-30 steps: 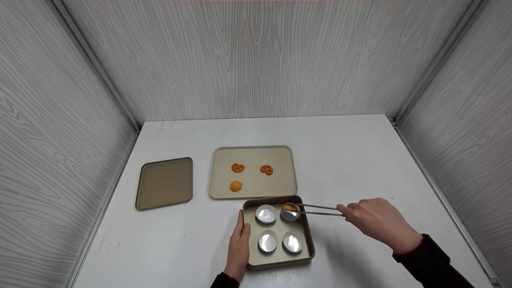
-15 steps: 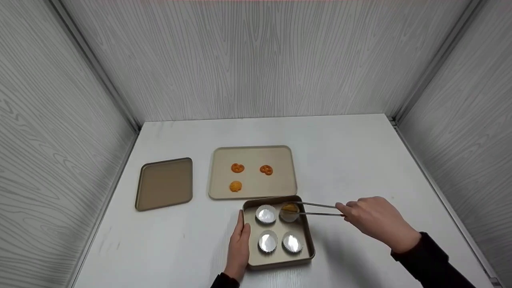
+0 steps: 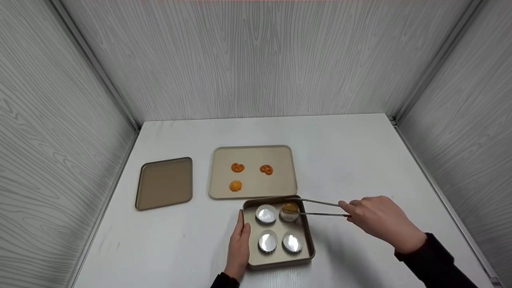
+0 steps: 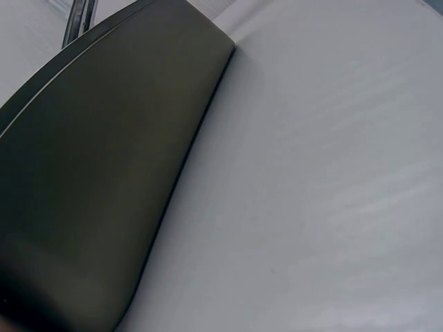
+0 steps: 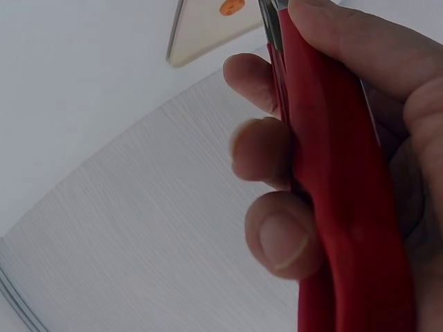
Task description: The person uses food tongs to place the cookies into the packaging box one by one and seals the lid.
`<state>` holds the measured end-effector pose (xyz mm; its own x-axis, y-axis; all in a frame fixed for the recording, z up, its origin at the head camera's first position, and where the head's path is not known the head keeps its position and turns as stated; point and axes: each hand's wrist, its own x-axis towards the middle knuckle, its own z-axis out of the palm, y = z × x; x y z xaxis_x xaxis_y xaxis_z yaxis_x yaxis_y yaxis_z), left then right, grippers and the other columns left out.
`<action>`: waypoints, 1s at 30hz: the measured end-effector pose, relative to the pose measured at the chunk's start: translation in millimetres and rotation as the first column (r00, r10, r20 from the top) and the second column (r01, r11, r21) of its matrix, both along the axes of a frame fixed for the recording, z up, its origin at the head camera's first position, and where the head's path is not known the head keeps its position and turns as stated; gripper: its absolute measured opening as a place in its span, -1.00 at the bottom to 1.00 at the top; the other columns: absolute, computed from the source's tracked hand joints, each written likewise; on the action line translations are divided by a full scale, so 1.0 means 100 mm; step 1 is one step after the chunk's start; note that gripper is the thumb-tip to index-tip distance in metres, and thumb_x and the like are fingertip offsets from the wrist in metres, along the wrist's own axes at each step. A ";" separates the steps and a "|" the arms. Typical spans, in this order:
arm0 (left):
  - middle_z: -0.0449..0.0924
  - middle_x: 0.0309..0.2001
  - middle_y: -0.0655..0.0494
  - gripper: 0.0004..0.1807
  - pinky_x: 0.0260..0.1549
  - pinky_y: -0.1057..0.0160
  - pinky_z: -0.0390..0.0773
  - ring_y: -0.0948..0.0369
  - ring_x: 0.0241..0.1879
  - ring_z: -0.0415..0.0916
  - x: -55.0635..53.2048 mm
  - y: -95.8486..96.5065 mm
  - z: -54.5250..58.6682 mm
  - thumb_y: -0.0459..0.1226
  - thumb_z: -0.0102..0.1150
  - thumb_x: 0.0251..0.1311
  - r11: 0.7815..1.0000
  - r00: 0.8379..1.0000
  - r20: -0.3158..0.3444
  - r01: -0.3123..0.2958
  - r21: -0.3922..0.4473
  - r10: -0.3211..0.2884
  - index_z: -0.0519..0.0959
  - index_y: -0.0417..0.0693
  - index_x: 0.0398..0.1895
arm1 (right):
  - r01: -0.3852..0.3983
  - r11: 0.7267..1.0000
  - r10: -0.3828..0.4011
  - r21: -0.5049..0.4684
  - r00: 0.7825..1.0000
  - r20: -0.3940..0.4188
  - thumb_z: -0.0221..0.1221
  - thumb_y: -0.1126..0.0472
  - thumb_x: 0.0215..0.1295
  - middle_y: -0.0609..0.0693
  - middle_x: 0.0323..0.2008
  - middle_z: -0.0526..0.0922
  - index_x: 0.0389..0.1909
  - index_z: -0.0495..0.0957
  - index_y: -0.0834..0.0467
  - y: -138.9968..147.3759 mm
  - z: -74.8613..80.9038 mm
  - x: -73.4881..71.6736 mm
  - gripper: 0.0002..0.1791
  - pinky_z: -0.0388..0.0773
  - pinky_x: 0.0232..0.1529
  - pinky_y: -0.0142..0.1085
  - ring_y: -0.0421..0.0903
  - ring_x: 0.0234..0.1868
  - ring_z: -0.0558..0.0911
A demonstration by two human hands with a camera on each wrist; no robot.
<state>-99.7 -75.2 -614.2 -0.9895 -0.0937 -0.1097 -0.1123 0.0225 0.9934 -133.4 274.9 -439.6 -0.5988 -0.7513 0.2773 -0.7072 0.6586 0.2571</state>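
Against the left wall of a square baking pan (image 3: 280,262), my left hand (image 3: 237,250) rests with straight fingers. The left wrist view shows the outer wall of the pan (image 4: 118,145) close up. My right hand (image 3: 380,220) holds metal tongs (image 3: 324,214) by their red handles (image 5: 339,166), fingers curled round them. The tongs' arms stand spread over the far right fluted silver cup (image 3: 289,218). In that cup sits an orange-yellow cookie (image 3: 291,207), partly hidden by an arm. Three more silver cups stand in the pan, among them the near right cup (image 3: 292,243).
A larger beige tray (image 3: 276,188) lies just behind the pan, with two pretzel-shaped cookies (image 3: 237,167) and one round scalloped cookie (image 3: 235,186) on it. Farther left is a brown square tray (image 3: 165,184). Wood-grain panels (image 3: 256,60) enclose the white table (image 3: 352,160).
The tongs have spread apart at the cup, their upper arm shifting toward the far rim of the pan. The cookie sits in the cup. My left hand and the pan stay put.
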 end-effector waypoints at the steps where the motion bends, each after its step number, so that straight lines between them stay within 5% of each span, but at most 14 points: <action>1: -0.09 0.65 0.05 -0.37 0.57 -0.11 -0.17 0.00 0.62 -0.22 0.00 0.00 0.00 -0.12 -0.22 0.66 1.000 1.000 0.000 -0.002 -0.002 0.002 -0.04 -0.01 0.67 | -0.004 1.000 0.004 -0.003 1.000 -0.002 0.63 0.19 -0.18 -0.19 -0.65 0.46 -0.17 0.65 0.08 0.00 0.00 0.00 -0.50 0.23 -0.74 -0.42 -0.18 -0.70 0.39; 23: -0.07 0.64 0.04 -0.37 0.58 -0.08 -0.18 0.02 0.62 -0.20 0.01 0.01 -0.03 -0.15 -0.19 0.65 1.000 1.000 -0.009 -0.013 0.025 0.014 -0.01 -0.03 0.66 | -0.046 0.999 0.047 -0.023 0.998 0.036 0.61 0.22 -0.14 -0.24 -0.70 0.37 -0.37 0.48 0.02 0.01 0.00 0.07 -0.55 0.10 -0.73 -0.44 -0.25 -0.74 0.26; 30: -0.06 0.64 0.09 -0.38 0.58 -0.07 -0.18 0.03 0.62 -0.20 -0.01 0.00 -0.03 -0.14 -0.20 0.66 1.000 1.000 0.003 -0.010 0.016 0.010 -0.01 0.02 0.67 | -0.011 1.000 0.011 -0.016 1.000 0.020 0.61 0.22 -0.15 -0.21 -0.67 0.41 -0.22 0.63 0.06 0.04 0.02 0.07 -0.56 0.15 -0.75 -0.42 -0.19 -0.74 0.33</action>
<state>-100.9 -75.1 -616.8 -0.9882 -0.1021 -0.1139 -0.1150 0.0050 0.9934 -126.5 278.9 -437.7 -0.5962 -0.7534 0.2772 -0.7193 0.6547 0.2324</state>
